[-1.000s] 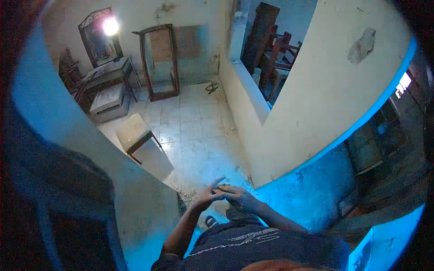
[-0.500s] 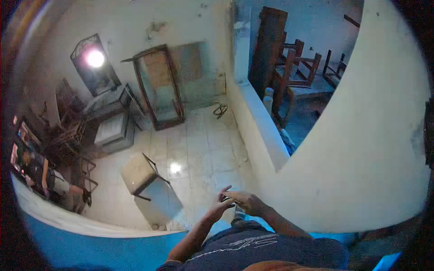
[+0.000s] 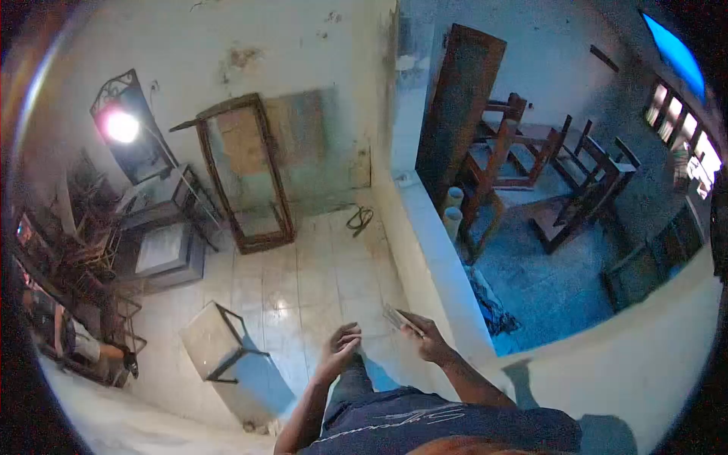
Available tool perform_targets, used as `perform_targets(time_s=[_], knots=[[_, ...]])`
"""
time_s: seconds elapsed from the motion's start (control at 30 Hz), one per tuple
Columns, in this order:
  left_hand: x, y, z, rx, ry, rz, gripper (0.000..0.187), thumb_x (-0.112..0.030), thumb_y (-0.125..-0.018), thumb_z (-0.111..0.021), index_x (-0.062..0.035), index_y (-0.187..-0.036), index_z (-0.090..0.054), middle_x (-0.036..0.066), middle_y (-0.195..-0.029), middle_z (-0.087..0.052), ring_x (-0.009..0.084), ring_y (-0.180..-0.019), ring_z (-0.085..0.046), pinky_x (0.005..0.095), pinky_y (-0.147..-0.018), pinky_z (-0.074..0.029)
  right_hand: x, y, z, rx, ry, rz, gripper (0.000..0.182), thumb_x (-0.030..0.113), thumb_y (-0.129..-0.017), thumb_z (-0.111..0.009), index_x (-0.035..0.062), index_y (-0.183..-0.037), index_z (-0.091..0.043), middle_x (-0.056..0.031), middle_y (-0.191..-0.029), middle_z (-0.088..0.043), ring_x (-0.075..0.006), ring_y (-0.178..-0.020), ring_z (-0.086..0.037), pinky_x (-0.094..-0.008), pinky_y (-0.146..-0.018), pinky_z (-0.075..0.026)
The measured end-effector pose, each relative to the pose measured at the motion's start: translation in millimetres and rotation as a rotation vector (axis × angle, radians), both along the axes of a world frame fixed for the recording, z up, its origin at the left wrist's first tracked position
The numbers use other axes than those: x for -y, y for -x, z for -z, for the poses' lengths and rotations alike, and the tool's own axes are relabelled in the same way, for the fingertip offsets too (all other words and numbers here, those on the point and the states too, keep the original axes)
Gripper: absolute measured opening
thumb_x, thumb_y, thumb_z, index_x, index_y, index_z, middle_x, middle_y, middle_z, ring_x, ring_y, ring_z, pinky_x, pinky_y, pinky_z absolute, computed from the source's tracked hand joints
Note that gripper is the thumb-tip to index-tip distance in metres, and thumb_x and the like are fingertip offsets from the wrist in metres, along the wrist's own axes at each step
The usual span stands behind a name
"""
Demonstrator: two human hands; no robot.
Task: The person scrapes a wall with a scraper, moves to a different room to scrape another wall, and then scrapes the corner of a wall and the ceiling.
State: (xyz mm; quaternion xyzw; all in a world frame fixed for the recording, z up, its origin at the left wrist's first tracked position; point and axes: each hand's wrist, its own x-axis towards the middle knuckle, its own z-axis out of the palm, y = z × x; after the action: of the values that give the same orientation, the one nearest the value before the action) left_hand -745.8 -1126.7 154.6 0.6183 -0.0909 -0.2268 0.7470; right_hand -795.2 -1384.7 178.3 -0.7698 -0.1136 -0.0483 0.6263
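My right hand is closed around a flat, pale rectangular object; its exact kind is too small to tell. This object points up and left from the fingers, above the tiled floor. My left hand is held a short way to the left, its fingers loosely bent and apart, and nothing shows in it. Both hands are in front of my dark shirt, apart from each other.
A chair with a pale seat stands on the tiles at left. A low wall borders a blue-lit room with stacked wooden furniture. A wooden frame leans against the back wall. Another person is at far left.
My hands were together and have come apart, left hand to the left, right hand to the right with the flat object now visible. The view has turned right, showing more of the blue-lit room.
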Motion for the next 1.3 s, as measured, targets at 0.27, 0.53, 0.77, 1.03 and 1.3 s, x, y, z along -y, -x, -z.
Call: perform_targets(time_s=[0.27,0.53,0.77,1.03,1.3], knots=[[-14.3,-222.4,-2.9,0.044,-0.074,-0.143,0.035,-0.013,-0.089,-0.062,0.0013,-0.121,-0.055,0.011,-0.106,-0.063,0.0148,-0.095,-0.06,0.0279,-0.084,-0.05,12.9,-205.9,0.2,0.003,-0.015,0.219,0.041,0.018,-0.095,-0.053,-0.0013,-0.131,-0.05,-0.0056,-0.099,-0.062,-0.0127,-0.083,-0.058,-0.0281,-0.076,-0.048],[74.3,-408.1,-46.2,0.272,-0.161,0.259,0.038,-0.022,-0.091,-0.062,-0.0002,-0.121,-0.054,0.008,-0.108,-0.063,0.0154,-0.096,-0.06,0.0305,-0.084,-0.048,50.5,-338.3,-40.8,-0.169,-0.356,0.492,0.036,0.021,-0.094,-0.055,0.0001,-0.123,-0.056,-0.001,-0.086,-0.062,-0.0096,-0.074,-0.057,-0.0256,-0.064,-0.046],[191.1,-517.7,21.9,0.044,0.031,0.435,0.042,-0.026,-0.097,-0.053,-0.0067,-0.134,-0.045,0.007,-0.113,-0.061,0.0156,-0.091,-0.059,0.0305,-0.079,-0.05,90.3,-465.3,36.3,-0.226,-0.345,0.628,0.04,0.027,-0.097,-0.051,0.0011,-0.127,-0.054,-0.0119,-0.123,-0.057,-0.0235,-0.115,-0.053,-0.0379,-0.099,-0.041],[278.9,-653.9,-5.0,0.295,0.082,0.327,0.055,-0.04,-0.095,-0.054,-0.0103,-0.138,-0.037,0.012,-0.128,-0.047,0.0266,-0.118,-0.051,0.045,-0.093,-0.049,164.8,-643.2,-3.8,-0.056,-0.286,0.331,0.043,0.026,-0.095,-0.056,0.0019,-0.13,-0.05,-0.0107,-0.123,-0.059,-0.0212,-0.111,-0.054,-0.0377,-0.095,-0.043],[334.8,-780.2,-25.5,0.639,-0.18,0.166,0.052,-0.006,-0.085,-0.063,-0.0042,-0.132,-0.042,0.023,-0.125,-0.049,0.0374,-0.113,-0.051,0.0426,-0.089,-0.048,215.8,-765.8,-23.8,-0.142,0.061,0.391,0.025,0.009,-0.092,-0.057,0.0021,-0.116,-0.059,-0.0103,-0.108,-0.063,-0.0127,-0.097,-0.058,-0.0314,-0.083,-0.049]])
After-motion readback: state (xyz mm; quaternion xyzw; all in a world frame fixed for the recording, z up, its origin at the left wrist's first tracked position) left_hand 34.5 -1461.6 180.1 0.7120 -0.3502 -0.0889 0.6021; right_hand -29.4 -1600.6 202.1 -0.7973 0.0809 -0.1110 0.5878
